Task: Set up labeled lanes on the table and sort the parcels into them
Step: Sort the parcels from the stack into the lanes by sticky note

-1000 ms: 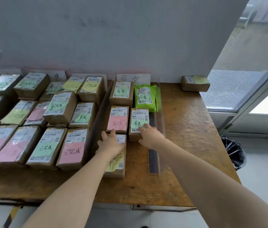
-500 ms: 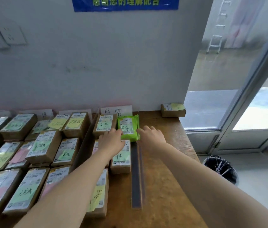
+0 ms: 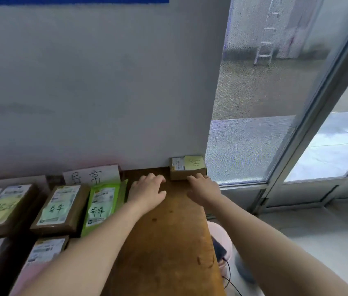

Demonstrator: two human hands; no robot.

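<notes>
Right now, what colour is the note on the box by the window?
The note is pale yellow, head view.

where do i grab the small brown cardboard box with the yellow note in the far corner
Take the small brown cardboard box by its two short ends, coming from the front. It lies flat with its back seemingly against the white wall, leaving no room behind, while both ends look free. The left hand and right hand hover open just before it.
</notes>
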